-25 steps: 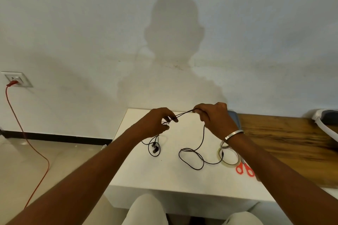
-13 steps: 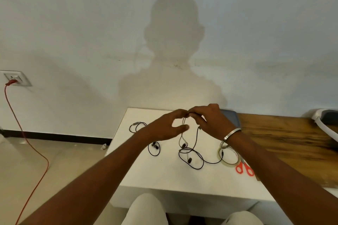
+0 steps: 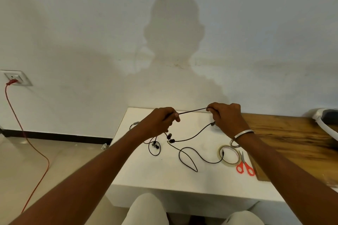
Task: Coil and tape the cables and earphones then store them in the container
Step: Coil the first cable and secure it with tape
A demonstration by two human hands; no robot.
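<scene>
White tabletop [image 3: 146, 173]; thin black cord [image 3: 192, 111] taut between hands.

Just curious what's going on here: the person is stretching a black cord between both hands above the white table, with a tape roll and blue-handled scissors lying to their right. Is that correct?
Nearly. The head view shows the scissors have red handles, not blue. Otherwise correct: the left hand and right hand stretch the black cord above the white table, tape roll on the right.
</scene>
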